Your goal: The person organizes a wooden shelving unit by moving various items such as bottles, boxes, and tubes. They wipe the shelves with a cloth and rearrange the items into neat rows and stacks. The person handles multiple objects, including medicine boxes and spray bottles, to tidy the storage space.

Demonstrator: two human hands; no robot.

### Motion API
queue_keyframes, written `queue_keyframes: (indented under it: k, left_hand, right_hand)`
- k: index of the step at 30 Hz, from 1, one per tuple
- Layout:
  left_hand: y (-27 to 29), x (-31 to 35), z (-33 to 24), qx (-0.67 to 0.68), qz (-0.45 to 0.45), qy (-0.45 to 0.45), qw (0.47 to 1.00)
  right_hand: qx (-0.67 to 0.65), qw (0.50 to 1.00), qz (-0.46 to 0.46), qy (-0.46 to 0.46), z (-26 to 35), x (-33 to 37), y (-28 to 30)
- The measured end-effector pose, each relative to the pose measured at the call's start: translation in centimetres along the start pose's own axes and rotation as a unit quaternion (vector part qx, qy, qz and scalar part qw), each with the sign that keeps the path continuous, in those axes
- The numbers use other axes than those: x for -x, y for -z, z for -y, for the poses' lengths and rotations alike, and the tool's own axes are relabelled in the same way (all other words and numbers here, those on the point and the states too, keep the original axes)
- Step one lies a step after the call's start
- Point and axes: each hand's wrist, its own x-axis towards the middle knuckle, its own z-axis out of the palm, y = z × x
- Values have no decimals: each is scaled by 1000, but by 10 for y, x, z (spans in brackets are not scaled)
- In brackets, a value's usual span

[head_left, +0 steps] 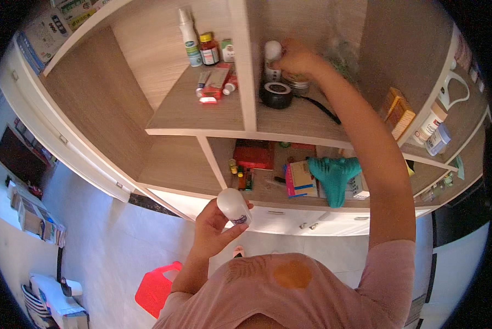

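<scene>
In my left hand (215, 225), held low in front of the shelves, is a white bottle (232, 204) with a rounded top and dark print. My fingers wrap around its side. My right arm stretches up into the upper compartment, where my right hand (299, 59) closes around the side of a white-capped bottle (273, 50); its fingers are partly blurred. Just below that hand stand a round black container (277, 95) and a low jar (297, 86) with a pale lid. A black strap (320, 108) lies beside them.
The left compartment holds a spray bottle (188, 38), a yellow-capped brown bottle (208, 49) and tubes. Below lie a red box (254, 154), booklets (302, 180) and a teal cloth (333, 174) over the shelf edge. A vertical divider (247, 71) separates the upper compartments. A red stool (156, 289) stands on the floor.
</scene>
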Motion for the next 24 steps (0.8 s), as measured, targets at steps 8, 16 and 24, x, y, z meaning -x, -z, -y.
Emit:
queue_keyframes:
  k: [8,16,24]
  left_hand:
    - [63,-4,-11,9,36,47,998]
    - [103,-12,1,47,70,69,994]
    - [144,-52,-78,-147,-102,-98,979]
  right_hand:
    - [55,996,-49,-59,6,-1,-11]
    - [-46,985,-165,-33,-7,-1,-23]
    - [-106,949,-295,18,58,86,48]
